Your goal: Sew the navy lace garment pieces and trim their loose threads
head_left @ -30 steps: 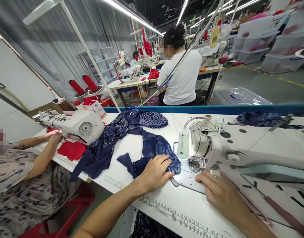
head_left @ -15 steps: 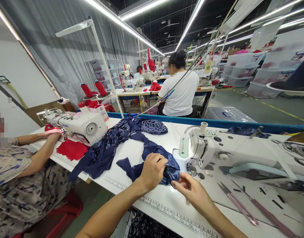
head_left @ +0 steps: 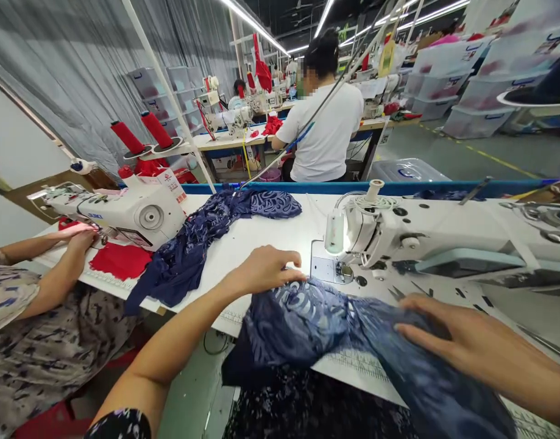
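Observation:
A navy patterned garment [head_left: 302, 323] lies bunched along the table's front edge and hangs partly over it, twisted at its middle. My left hand [head_left: 270, 268] is at its upper left edge; thumb and forefinger stand apart, the thumb touching the cloth. My right hand [head_left: 444, 329], a little blurred, is closed on the garment's right part, with some fingers hidden. Just beyond the cloth are the needle plate [head_left: 324, 268] and the lit head of a sewing machine [head_left: 366, 238]. Metal tool tips [head_left: 405, 291] show beside my right hand.
A second navy patterned garment [head_left: 192, 244] lies on the white table [head_left: 243, 244]. To the left, a co-worker's hands [head_left: 81, 238] are at another sewing machine [head_left: 138, 210], near red cloth [head_left: 119, 261]. Ahead sits a person in a white shirt [head_left: 325, 134].
The garment has come away from the needle area towards me and stretched out to the right. My right hand has moved right with it; my left hand has moved slightly left and up.

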Tool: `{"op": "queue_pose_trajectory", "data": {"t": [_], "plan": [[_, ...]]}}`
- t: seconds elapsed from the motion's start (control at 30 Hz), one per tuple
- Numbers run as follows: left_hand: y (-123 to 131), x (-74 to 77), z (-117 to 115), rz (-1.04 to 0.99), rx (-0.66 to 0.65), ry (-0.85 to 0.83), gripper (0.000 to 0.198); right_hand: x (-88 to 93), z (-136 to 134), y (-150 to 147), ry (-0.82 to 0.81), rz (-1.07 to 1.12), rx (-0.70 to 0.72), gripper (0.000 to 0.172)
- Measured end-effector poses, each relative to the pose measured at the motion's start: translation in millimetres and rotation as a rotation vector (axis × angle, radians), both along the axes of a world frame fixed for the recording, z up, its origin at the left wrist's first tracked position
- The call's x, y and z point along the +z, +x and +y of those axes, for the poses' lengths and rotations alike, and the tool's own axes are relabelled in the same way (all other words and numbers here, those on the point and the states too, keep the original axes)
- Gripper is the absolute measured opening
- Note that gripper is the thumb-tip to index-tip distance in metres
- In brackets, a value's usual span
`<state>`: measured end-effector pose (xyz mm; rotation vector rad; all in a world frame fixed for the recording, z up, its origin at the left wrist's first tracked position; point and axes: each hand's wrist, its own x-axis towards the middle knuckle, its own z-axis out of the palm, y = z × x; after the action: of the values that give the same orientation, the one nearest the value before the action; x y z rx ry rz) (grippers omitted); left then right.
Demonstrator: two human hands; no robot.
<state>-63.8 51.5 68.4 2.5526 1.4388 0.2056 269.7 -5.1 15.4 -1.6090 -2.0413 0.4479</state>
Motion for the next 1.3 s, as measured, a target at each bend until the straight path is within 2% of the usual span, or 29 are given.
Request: {"op": "queue_pose_trajectory", "data": {"t": [0.07,0.13,0.17,0.2,0.27,0.33,0.4,0.5,0.63,0.73,0.8,0.9,1.0,1.13,1.3], "plan": [[24,-23.2,2,0.046,0.069,0.065,0.024,-14.7,-5,-5,0.214,-0.199,0.029,0.038],[47,-51.2,-11,0.024,0.097,0.120,0.027,-34.7,-18,-21,0.382,-0.207,0.104,0.036],[57,-65.3,-22,-0.004,0.083,0.141,0.032,-45.0,-24,-30,0.414,-0.181,0.146,0.032],[64,-78.8,-35,-0.099,0.013,0.184,0.034,-54.7,-30,-37,0.419,-0.159,0.202,0.030],[69,-101.1,-60,-0.221,-0.220,0.204,0.036,-70.6,-36,-43,0.397,-0.130,0.281,0.028],[62,-113.9,-75,-0.232,-0.295,0.181,0.036,-80.2,-35,-37,0.346,-0.114,0.324,0.028],[49,-116.0,-78,-0.163,-0.326,0.096,0.044,-83.5,-31,-25,0.288,-0.100,0.353,0.029],[35,-106.7,-72,-0.076,-0.359,0.023,0.055,-78.9,-26,-15,0.249,-0.074,0.376,0.031],[46,-101.3,-74,-0.054,-0.333,0.169,0.056,-62.4,-20,-31,0.252,0.057,0.316,0.024],[63,-112.9,-86,-0.057,-0.346,0.331,0.051,-55.7,-8,-53,0.203,0.171,0.315,0.020],[69,-122.6,-96,-0.047,-0.318,0.355,0.058,-58.2,3,-64,0.141,0.188,0.371,0.023],[66,-130.9,-109,-0.014,-0.193,0.275,0.074,-67.9,16,-67,0.106,0.189,0.414,0.029],[58,-131.6,-115,-0.011,-0.110,0.217,0.088,-74.7,21,-63,0.101,0.207,0.413,0.033],[51,-129.5,-112,-0.062,-0.099,0.175,0.093,-74.4,22,-60,0.090,0.221,0.383,0.035],[47,-126.8,-108,-0.069,-0.155,0.119,0.093,-73.8,21,-59,0.044,0.184,0.375,0.034]]}}
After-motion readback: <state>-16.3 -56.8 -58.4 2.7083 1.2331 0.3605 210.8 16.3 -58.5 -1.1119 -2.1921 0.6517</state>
